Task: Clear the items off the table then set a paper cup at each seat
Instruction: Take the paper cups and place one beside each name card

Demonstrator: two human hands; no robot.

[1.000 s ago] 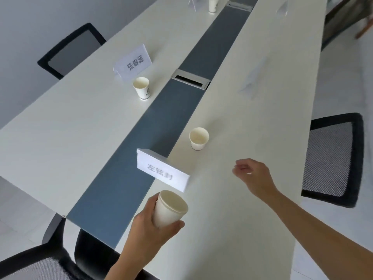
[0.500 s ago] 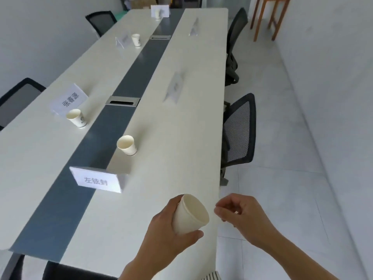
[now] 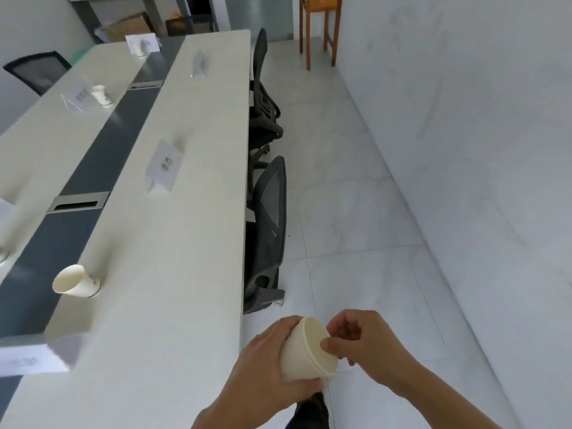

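My left hand (image 3: 266, 370) grips a stack of cream paper cups (image 3: 305, 354), held tilted over the floor just past the table's right edge. My right hand (image 3: 362, 342) pinches the rim of the top cup with thumb and fingers. One paper cup (image 3: 75, 281) stands on the long white table (image 3: 173, 274) by the dark centre strip. Another cup (image 3: 100, 94) stands farther off on the left half, beside a name card. A far cup (image 3: 137, 49) sits near the table's end, blurred.
Name cards stand on the table: one in the middle of the right half (image 3: 162, 167), one farther back (image 3: 198, 63), one at the near left (image 3: 28, 360). Black mesh chairs (image 3: 267, 224) are tucked along the right side. A wooden stool (image 3: 320, 29) stands by the white wall.
The view has swung right and forward along the table. My right hand came in from open air and took hold of the rim of the cup in my left hand.
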